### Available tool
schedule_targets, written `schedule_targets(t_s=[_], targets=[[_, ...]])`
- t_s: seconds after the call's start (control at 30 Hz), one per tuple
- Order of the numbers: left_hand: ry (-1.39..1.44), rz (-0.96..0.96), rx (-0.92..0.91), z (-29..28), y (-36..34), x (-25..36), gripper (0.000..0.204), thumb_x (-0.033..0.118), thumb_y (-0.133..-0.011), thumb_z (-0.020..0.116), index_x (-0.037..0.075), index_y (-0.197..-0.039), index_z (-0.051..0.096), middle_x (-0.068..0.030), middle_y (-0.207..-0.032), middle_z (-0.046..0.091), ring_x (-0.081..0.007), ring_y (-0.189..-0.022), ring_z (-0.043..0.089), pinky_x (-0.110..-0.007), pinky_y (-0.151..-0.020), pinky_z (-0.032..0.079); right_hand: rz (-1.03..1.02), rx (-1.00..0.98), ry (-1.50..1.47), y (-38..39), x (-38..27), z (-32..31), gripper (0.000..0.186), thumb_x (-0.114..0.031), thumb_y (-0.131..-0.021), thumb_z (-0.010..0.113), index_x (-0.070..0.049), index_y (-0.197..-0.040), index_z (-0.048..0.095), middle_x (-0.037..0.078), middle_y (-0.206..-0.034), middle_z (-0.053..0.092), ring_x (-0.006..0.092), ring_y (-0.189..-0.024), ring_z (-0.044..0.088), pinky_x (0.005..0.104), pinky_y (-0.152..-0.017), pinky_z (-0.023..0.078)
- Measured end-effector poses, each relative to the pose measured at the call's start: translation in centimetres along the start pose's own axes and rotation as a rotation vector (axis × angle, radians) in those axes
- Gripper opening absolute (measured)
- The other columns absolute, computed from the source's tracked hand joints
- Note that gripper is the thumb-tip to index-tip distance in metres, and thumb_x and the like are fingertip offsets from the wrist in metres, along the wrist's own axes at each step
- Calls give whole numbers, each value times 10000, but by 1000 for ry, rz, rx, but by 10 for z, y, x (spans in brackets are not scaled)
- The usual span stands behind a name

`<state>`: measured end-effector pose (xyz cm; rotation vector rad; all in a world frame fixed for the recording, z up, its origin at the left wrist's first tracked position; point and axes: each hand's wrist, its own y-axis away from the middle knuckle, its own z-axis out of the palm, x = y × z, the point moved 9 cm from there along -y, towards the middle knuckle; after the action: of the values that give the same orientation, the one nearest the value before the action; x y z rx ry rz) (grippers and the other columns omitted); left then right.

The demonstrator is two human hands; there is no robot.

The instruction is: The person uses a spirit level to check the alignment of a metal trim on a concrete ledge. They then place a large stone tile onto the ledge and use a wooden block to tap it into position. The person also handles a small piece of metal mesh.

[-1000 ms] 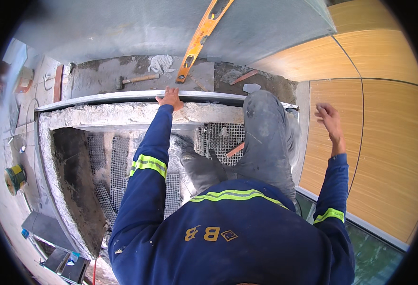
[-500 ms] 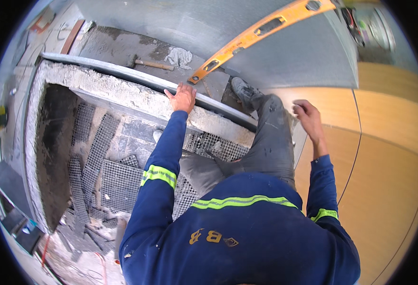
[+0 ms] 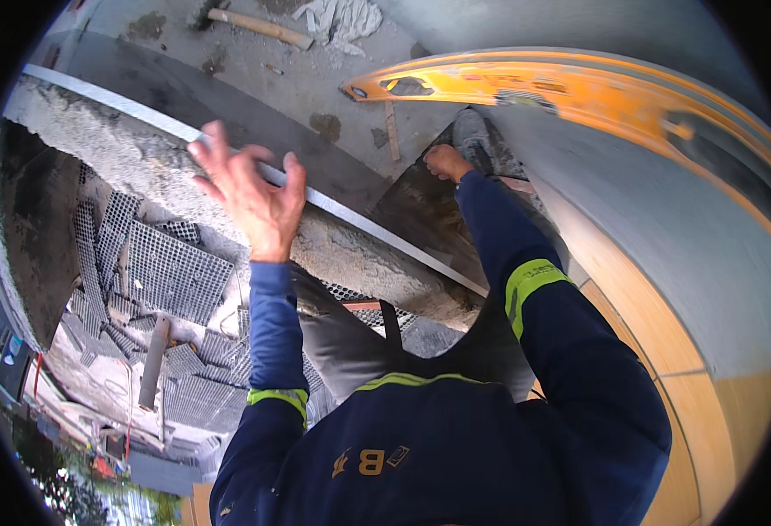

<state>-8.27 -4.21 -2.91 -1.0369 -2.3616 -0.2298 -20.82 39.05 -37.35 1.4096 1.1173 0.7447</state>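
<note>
My left hand (image 3: 249,193) is open, its fingers spread over the light edge strip (image 3: 376,230) along the rough concrete ledge (image 3: 131,158). My right hand (image 3: 447,164) reaches beyond the ledge, its fingers closed; whatever it may hold is hidden. It is beside my dusty boot (image 3: 475,140), over the dark surface (image 3: 412,210). The orange spirit level (image 3: 596,88) stands tilted against the grey wall (image 3: 631,202), above my right hand. A thin wooden piece (image 3: 391,131) lies just left of that hand on the dusty floor.
A hammer (image 3: 262,28) and a crumpled white cloth (image 3: 346,22) lie at the back. Inside the concrete enclosure are several cut pieces of black grid sheet (image 3: 175,280) and a short pipe (image 3: 155,364). Wood-coloured panels (image 3: 631,294) run along the right.
My right hand has moved from beside the panels forward and left to near my boot, its fingers now closed. My left fingers are lifted and spread. The view has turned and come closer.
</note>
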Motion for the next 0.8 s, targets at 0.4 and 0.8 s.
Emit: schedule_targets(t_s=[0.4,0.8], targets=[[-245,-172,72,6,24,-31,1081,535,-807,701,-21,-1630,274,-289,-1716,171,-472,-1610,80,-683,-1244,-1,-73,65,158,-119,137,123,439,-434,-1019,536,-50,-1022,749,174,-956,739,347,-834,658,494,-772,501],[-165,-363,-1,5,11,-24,921,284,-678,724,28,-1530,485,-266,-1729,158,-490,-1612,21,-692,-1233,-41,-26,-79,-14,-107,123,148,706,-523,-1074,403,65,-1416,592,262,-1458,601,342,-1365,549,444,-1108,418]])
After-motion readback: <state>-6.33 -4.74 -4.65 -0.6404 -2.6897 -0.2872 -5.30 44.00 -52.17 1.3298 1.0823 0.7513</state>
